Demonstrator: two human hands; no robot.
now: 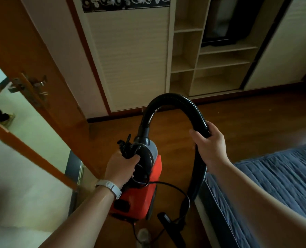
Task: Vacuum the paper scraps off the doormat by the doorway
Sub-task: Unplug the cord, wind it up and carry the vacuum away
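Note:
A red and grey canister vacuum [139, 197] hangs above the wooden floor at the centre. My left hand [120, 169] grips its black handle together with a bundle of black cord. From the vacuum's grey front a black ribbed hose [173, 99] arches up and over to the right. My right hand [209, 145] is closed around that hose, which then drops to a black floor nozzle [166, 221] near the bottom edge. A grey strip [73, 165] shows at the doorway on the left; I cannot tell whether it is the doormat. No paper scraps are visible.
An open wooden door [32, 72] with a metal handle stands at the left, the doorway beyond it. A bed with a blue quilt [273, 185] fills the lower right. A wardrobe with open shelves [211, 65] lines the far wall. The black power cord [182, 194] loops below the vacuum.

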